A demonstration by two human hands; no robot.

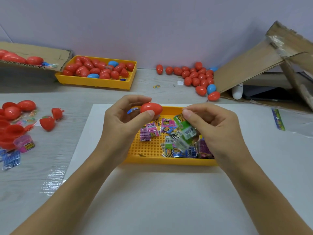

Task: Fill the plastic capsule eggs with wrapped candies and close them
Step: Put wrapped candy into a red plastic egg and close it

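Above the near yellow tray (169, 161), the left hand (125, 119) pinches a red capsule egg (151, 108); the right hand (210, 122) pinches a green wrapped candy (185, 128). Its trailing wrapper could jam the closing seam.

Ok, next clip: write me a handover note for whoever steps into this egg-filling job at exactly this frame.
Left hand: holds a red capsule egg above the near yellow tray; a blue wrapper pokes out beside it.
Right hand: pinches a green wrapped candy over the same tray.
Supplies: loose wrapped candies lie in the near tray; open red halves sit far left.
Done: closed-looking eggs fill the far yellow tray and a pile of eggs lies by the cardboard.
Left: fill the remaining halves and close them.
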